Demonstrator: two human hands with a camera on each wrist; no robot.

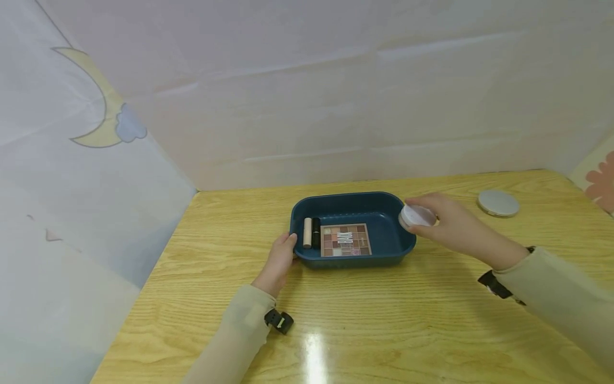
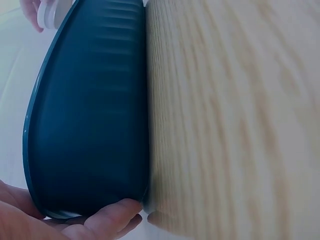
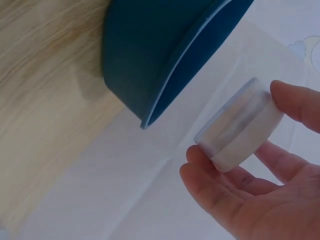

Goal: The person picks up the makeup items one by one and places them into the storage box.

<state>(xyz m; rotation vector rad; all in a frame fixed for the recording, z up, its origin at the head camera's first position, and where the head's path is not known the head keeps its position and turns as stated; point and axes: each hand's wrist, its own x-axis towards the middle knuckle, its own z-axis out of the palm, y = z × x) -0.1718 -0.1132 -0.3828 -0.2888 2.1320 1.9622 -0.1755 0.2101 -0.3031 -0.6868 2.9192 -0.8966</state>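
A dark blue plastic bin (image 1: 393,260) stands on the table, with an eyeshadow palette (image 1: 345,240), a beige tube (image 1: 307,233) and a black tube (image 1: 316,233) inside. At its left end my left hand (image 1: 278,261) grips the wall, thumb at the rim and fingers (image 2: 112,217) along the outside. Over the bin's right rim, my right hand (image 1: 438,216) pinches a small round cosmetic jar (image 3: 240,127) between thumb and fingers. The jar is tilted on its side, pale in the body with a see-through part facing the bin.
A round silver compact (image 1: 499,203) lies on the wooden table (image 1: 355,320) at the far right. Behind the table hangs a pale cloth wall (image 1: 336,122), and another with a moon print (image 1: 98,101) runs along the left.
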